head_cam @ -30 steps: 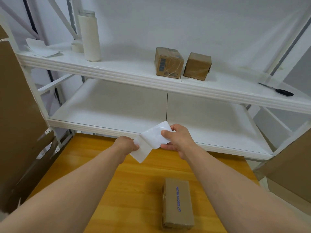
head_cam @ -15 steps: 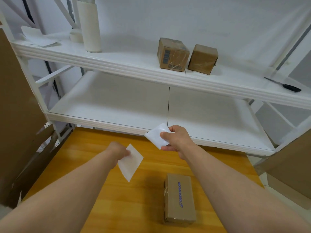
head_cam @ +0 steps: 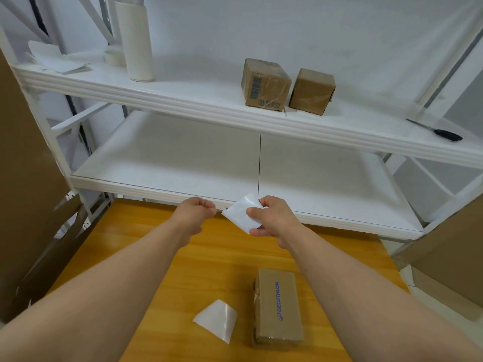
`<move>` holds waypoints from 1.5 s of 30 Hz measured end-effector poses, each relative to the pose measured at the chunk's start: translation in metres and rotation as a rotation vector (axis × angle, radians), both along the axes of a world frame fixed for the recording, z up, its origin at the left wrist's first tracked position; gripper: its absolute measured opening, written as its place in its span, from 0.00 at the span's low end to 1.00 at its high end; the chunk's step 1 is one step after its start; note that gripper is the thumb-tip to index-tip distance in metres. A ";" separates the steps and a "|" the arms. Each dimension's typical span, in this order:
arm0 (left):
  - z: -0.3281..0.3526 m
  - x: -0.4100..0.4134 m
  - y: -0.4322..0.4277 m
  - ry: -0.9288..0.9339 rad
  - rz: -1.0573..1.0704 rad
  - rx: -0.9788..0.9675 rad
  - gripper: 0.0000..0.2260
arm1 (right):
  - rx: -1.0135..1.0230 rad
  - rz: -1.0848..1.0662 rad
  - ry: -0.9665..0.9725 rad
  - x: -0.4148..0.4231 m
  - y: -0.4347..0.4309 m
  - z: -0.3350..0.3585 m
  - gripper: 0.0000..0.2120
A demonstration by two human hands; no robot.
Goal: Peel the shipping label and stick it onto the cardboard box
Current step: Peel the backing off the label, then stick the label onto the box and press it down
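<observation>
Head camera: a white shipping label [head_cam: 240,214], its visible side blank, is held in the air above the far edge of a wooden table [head_cam: 125,231], in front of the lower board of a white shelf unit [head_cam: 183,158]. The right hand [head_cam: 274,220] pinches the label, thumb on the near face and the other fingers [head_cam: 266,203] curled behind it. The left hand [head_cam: 196,215] hangs just beside the label's left corner with its fingers curled in, gripping nothing; whether it touches the label cannot be told.

Nearer the camera, a small cardboard box [head_cam: 277,309] lies flat on the table between the forearms, with "DECATHLON" printed in blue along its top. A glossy white sheet [head_cam: 217,320] lies just to its left.

On the upper shelf [head_cam: 183,92], two taped brown boxes stand side by side; the left one [head_cam: 265,83] carries a barcode, too small to read, and the right one [head_cam: 312,91] is plain. A tall white bottle [head_cam: 134,43] stands well to their left and a black-handled tool [head_cam: 441,133] lies at the far right.
</observation>
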State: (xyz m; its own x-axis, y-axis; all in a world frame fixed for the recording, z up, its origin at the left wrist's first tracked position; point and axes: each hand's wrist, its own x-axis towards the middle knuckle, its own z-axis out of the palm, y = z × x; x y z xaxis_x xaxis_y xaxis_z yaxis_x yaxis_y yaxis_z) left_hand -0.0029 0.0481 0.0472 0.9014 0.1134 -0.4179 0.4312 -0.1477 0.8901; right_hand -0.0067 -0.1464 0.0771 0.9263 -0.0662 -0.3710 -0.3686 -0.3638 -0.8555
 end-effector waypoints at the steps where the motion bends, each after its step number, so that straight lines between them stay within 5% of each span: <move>1: 0.005 0.002 -0.004 -0.010 -0.017 -0.020 0.04 | -0.006 0.007 -0.004 -0.001 -0.001 0.001 0.10; 23: 0.022 0.001 -0.056 0.054 -0.125 -0.044 0.08 | -0.191 0.266 -0.182 -0.024 -0.039 0.012 0.09; 28: 0.026 -0.005 -0.066 0.040 -0.206 -0.105 0.20 | -0.256 0.311 -0.188 -0.028 -0.047 0.010 0.10; 35: 0.027 -0.012 -0.081 -0.009 -0.281 -0.169 0.37 | -0.165 0.228 -0.185 -0.037 -0.060 0.013 0.14; 38: 0.027 -0.015 -0.089 -0.065 -0.288 -0.167 0.37 | -0.143 0.118 -0.188 -0.035 -0.065 0.010 0.15; 42: 0.026 -0.016 -0.096 -0.132 -0.324 -0.123 0.38 | -0.115 0.005 -0.179 -0.030 -0.074 0.002 0.02; 45: 0.025 -0.017 -0.100 -0.151 -0.366 -0.122 0.37 | -0.105 -0.016 -0.154 -0.029 -0.081 -0.002 0.08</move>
